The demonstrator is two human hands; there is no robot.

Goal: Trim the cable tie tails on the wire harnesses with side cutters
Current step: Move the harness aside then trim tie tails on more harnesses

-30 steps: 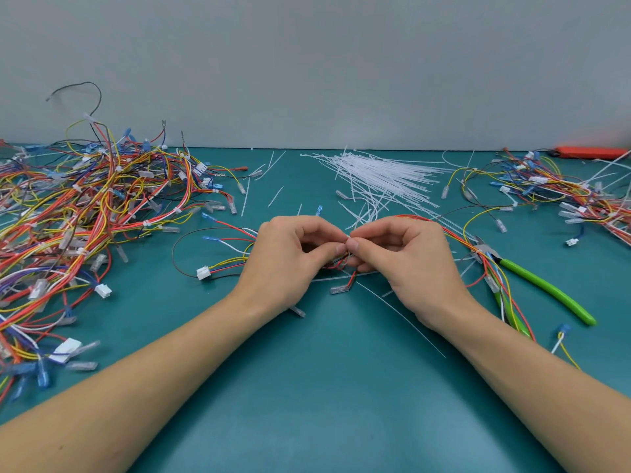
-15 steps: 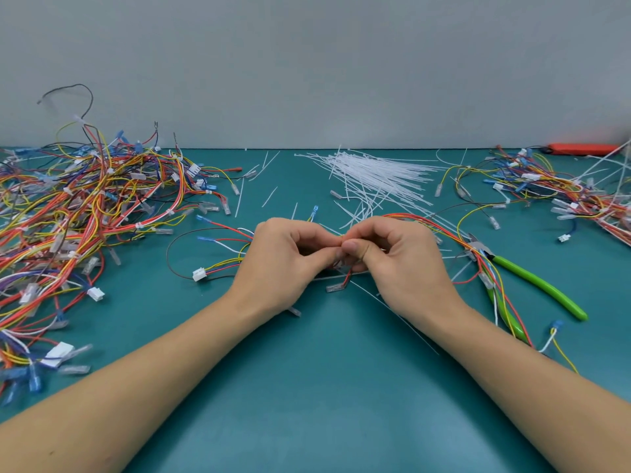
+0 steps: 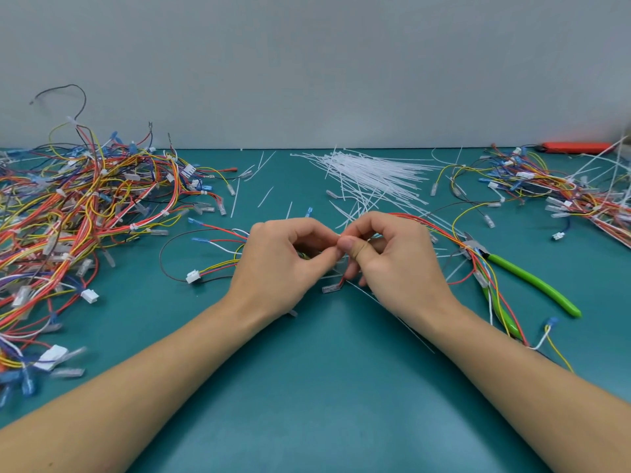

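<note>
A wire harness (image 3: 218, 249) of red, yellow, white and black wires lies across the middle of the teal table, running left and right from under my hands. My left hand (image 3: 283, 264) pinches the bundle between thumb and fingers. Touching it, my right hand (image 3: 386, 257) pinches the same spot, where a thin white cable tie (image 3: 389, 310) trails toward me. The green-handled side cutters (image 3: 532, 281) lie on the table to the right of my right hand, under some of the harness wires. Nobody holds them.
A big heap of tied harnesses (image 3: 68, 213) fills the left side. Loose white cable ties (image 3: 372, 175) lie fanned out at the back centre. More harnesses (image 3: 563, 196) sit at the back right, with an orange tool (image 3: 577, 147) by the wall.
My hands stay together on the harness, fingers shifting slightly at the pinch. The view has drifted a little; the cutters have not moved.
</note>
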